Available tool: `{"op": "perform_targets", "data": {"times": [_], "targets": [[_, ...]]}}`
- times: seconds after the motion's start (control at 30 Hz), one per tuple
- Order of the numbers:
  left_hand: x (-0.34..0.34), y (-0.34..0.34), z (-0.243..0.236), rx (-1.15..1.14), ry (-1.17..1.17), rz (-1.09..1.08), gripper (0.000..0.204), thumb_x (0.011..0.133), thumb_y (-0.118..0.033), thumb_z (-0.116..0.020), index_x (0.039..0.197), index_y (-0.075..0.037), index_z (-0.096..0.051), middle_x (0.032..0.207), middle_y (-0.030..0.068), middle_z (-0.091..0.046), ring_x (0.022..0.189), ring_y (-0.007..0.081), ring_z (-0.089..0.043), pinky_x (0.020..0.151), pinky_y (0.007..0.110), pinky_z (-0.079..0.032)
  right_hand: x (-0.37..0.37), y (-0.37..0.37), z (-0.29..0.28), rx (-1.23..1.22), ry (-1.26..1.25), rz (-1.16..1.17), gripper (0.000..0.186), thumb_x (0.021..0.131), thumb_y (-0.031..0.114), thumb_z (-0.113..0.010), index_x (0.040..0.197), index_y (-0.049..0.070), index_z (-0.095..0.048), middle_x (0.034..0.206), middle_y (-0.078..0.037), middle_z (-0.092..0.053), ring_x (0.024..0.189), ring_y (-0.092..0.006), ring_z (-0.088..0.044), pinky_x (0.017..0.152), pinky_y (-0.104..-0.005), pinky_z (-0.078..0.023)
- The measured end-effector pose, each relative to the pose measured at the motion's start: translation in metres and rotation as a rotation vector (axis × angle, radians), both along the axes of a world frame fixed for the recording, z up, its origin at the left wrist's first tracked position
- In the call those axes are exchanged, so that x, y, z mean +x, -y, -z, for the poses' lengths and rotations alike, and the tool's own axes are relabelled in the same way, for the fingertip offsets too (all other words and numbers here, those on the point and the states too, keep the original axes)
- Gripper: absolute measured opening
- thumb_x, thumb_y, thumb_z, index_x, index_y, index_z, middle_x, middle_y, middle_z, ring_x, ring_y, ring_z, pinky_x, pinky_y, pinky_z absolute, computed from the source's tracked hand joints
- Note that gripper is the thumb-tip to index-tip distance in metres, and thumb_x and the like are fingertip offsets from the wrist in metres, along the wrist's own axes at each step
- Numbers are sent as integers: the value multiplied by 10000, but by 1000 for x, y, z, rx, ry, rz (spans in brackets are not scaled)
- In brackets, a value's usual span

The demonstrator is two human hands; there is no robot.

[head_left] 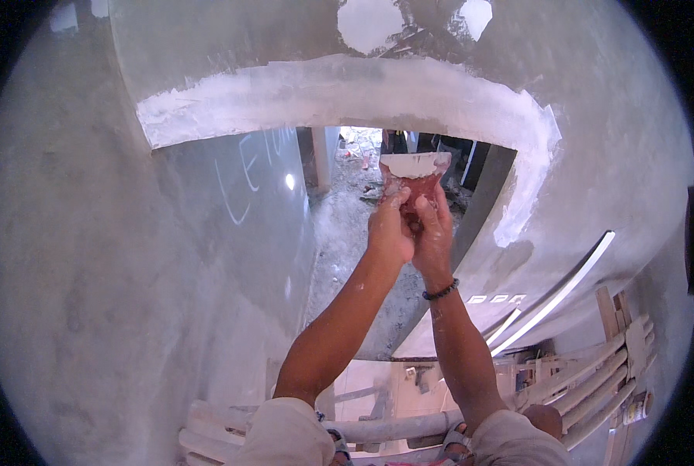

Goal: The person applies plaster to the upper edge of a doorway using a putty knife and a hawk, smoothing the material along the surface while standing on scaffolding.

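Observation:
A red plastic putty spreader is held up in front of the doorway, its broad far edge coated with white putty. My left hand is closed on its left side, thumb laid along the face. From the right, my right hand grips the same spreader with its thumb on the face; a dark beaded bracelet circles that wrist. The two hands touch near the handle end. Beyond the spreader, a band of fresh white putty runs across the lintel and down the right edge of the opening.
Grey plastered walls flank the opening, with chalk marks on the inner left face. Under my feet is a scaffold of wooden poles, extending to a railing at right. A long white strip leans along the right wall. The floor lies well below.

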State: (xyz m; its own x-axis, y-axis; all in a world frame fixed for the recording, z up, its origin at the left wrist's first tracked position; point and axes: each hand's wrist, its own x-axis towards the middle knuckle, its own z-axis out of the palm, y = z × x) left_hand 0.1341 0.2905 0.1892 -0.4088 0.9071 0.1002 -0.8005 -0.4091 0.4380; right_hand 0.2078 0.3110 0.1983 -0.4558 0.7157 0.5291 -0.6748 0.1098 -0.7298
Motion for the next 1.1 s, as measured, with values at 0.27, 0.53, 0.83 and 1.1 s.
{"op": "perform_targets", "data": {"times": [0.27, 0.53, 0.83, 1.1], "targets": [[-9, 42, -8, -351, -423, -7, 477, 887, -235, -559, 1293, -49, -391, 1132, 123, -565, 859, 200, -582, 698, 317, -470, -1, -31, -7, 122, 241, 697, 271, 909, 176, -509, 1108, -6, -524, 902, -120, -576, 809, -200, -561, 721, -339, -444], [-66, 170, 79, -610, -723, -450, 664, 806, -44, -617, 1365, -24, -258, 1128, 136, -496, 904, 168, -527, 764, 271, -457, -49, -63, -64, 633, 765, 1518, 578, 848, 82, -469, 1390, 26, -275, 1004, -192, -479, 921, -348, -504, 775, -450, -408], [-62, 249, 129, -681, -572, -473, 661, 775, -23, -599, 1358, -33, -286, 1144, 129, -487, 938, 176, -510, 803, 302, -443, -142, -90, -48, 664, 735, 1754, 787, 760, 179, -638, 1346, -122, -206, 1092, -220, -460, 955, -349, -502, 787, -436, -427], [-58, 264, 112, -677, -577, -494, 685, 750, -11, -608, 1357, -44, -294, 1177, 129, -468, 944, 170, -499, 822, 308, -437, -163, -77, -33, 715, 694, 1849, 597, 831, 112, -486, 1328, -126, -257, 998, -199, -491, 872, -324, -520, 755, -402, -429]]}}
